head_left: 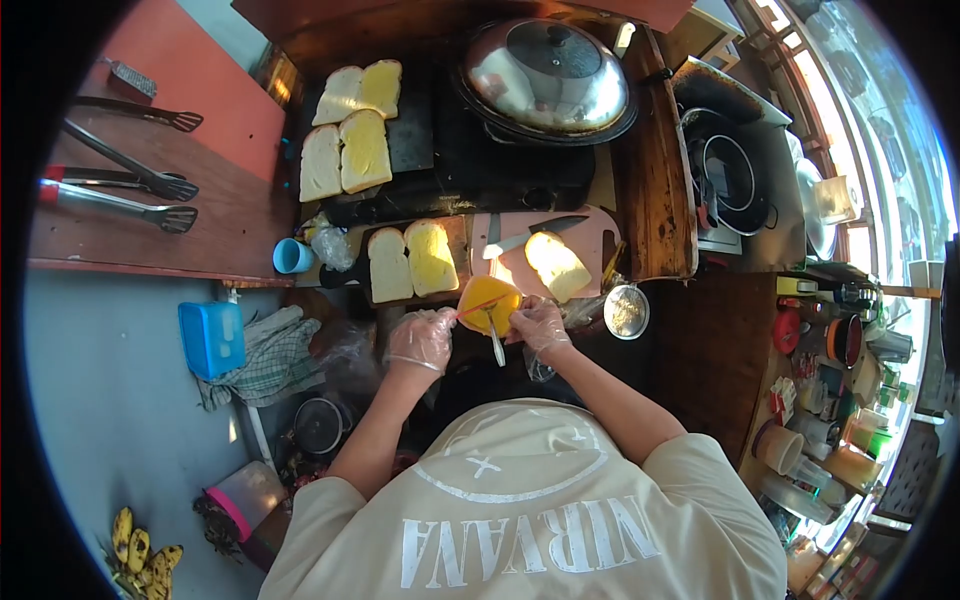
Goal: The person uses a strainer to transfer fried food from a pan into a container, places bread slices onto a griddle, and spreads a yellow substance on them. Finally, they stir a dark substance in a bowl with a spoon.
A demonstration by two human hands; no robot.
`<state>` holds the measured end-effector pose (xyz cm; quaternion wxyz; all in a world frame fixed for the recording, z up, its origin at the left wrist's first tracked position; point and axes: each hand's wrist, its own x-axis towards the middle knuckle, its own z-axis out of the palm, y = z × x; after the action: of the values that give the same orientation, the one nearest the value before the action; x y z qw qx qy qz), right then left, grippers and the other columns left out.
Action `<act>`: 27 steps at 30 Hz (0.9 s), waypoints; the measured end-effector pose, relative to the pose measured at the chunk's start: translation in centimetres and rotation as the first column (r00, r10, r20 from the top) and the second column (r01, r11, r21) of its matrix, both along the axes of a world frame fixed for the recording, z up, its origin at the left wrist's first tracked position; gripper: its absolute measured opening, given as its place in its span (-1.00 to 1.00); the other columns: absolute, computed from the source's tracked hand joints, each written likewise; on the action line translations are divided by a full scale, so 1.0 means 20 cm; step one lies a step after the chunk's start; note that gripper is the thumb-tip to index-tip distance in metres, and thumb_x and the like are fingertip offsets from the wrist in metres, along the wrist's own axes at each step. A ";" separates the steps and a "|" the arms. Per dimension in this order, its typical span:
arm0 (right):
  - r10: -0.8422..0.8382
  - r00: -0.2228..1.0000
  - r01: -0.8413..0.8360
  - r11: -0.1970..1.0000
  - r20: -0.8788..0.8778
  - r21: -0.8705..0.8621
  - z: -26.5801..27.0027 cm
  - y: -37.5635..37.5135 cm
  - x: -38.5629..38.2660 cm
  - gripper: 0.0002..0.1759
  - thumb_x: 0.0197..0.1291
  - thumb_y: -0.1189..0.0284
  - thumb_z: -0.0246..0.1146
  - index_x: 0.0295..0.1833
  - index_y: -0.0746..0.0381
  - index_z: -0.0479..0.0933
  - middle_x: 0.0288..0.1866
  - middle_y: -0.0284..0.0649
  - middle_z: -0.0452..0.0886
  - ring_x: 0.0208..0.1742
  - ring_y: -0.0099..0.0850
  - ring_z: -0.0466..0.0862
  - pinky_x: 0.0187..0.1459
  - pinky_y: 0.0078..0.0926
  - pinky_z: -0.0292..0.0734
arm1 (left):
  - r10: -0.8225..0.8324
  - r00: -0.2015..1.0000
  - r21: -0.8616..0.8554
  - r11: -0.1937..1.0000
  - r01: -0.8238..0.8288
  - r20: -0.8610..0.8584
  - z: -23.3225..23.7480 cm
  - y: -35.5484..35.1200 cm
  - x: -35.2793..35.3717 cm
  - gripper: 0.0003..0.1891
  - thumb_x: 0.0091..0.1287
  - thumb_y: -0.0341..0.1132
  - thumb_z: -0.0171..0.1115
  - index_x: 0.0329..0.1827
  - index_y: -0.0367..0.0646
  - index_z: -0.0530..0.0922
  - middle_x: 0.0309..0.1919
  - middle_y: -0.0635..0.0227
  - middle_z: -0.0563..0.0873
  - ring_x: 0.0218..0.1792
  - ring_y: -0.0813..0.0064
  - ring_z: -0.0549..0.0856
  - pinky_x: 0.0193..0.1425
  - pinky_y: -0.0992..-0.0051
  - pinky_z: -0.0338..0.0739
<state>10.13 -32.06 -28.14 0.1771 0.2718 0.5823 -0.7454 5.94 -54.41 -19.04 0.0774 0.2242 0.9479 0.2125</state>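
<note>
Both hands wear clear plastic gloves. My left hand is closed at the left side of a small container of yellow spread, where a thin red strip shows. My right hand grips the container's right edge. A metal spoon leans out of it towards me. Just beyond lie a yellow-coated bread slice on a pink cutting board, and a plain slice beside a coated slice. A knife lies on the board.
More bread slices rest at the upper left of the black stove. A lidded pan stands at its right. Tongs lie on the left table, with a blue cup near its corner. A round metal strainer or lid is right of my hands.
</note>
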 end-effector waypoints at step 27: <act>-0.604 0.796 0.598 0.776 0.036 -0.199 -0.03 0.34 -0.07 -0.83 0.25 0.49 0.25 -0.10 0.27 0.44 -0.35 -0.17 0.59 -0.39 -0.36 0.68 -0.30 -0.36 0.74 | 0.495 0.864 0.105 0.858 -0.503 0.092 -0.28 -0.50 0.01 -0.78 0.42 -0.27 0.24 0.00 -0.14 0.72 -0.27 0.02 0.76 -0.17 -0.02 0.72 -0.02 0.12 0.60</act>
<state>8.80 -25.27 -28.70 -0.0522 0.4130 0.3896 -0.8216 6.06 -64.42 -24.59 0.0348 -0.0310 0.9556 0.2911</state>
